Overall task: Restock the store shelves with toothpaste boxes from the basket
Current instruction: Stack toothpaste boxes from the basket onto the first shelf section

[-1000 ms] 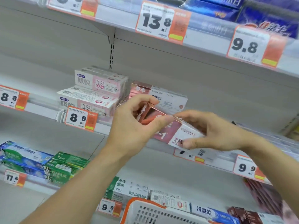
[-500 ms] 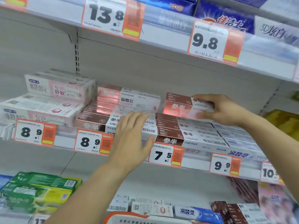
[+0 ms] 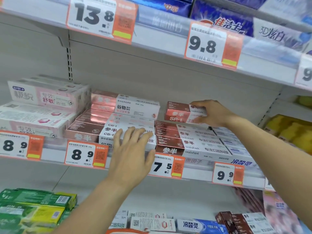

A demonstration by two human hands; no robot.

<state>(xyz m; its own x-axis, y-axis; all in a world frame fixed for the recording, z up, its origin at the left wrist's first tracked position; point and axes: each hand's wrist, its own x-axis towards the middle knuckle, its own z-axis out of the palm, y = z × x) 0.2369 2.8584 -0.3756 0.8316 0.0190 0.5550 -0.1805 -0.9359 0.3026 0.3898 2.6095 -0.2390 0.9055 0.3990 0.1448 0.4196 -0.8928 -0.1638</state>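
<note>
**Red SP-1 box sitting on the stack, both hands at the middle shelf**

The right hand (image 3: pixel 213 113), at about three o'clock from the frame's centre, is curling its fingers and thumb round the right end of a red-and-white toothpaste box (image 3: pixel 183 113) marked SP-1. That box is lying flat on top of a stack of matching red boxes (image 3: pixel 189 141) on the middle shelf (image 3: pixel 199 168), just above the 7.5 price tag (image 3: pixel 166 166).

The left hand (image 3: pixel 132 152), near six o'clock from centre, is reaching with fingers straight and slightly spread, holding nothing; its fingertips are lying over the front of the rose-gold CB-1 boxes (image 3: pixel 108 130) to the left of the red stack. Whether they are pressing the cardboard is hard to tell.

At nine o'clock pale pink boxes (image 3: pixel 42 105) are sitting stacked. At twelve o'clock the upper shelf is carrying blue boxes (image 3: pixel 222 24) behind the 13.8 and 9.8 tags. At the bottom edge, at six o'clock, a sliver of the orange basket rim (image 3: pixel 128 231) is showing, with green boxes (image 3: pixel 33 208) at seven o'clock.
</note>
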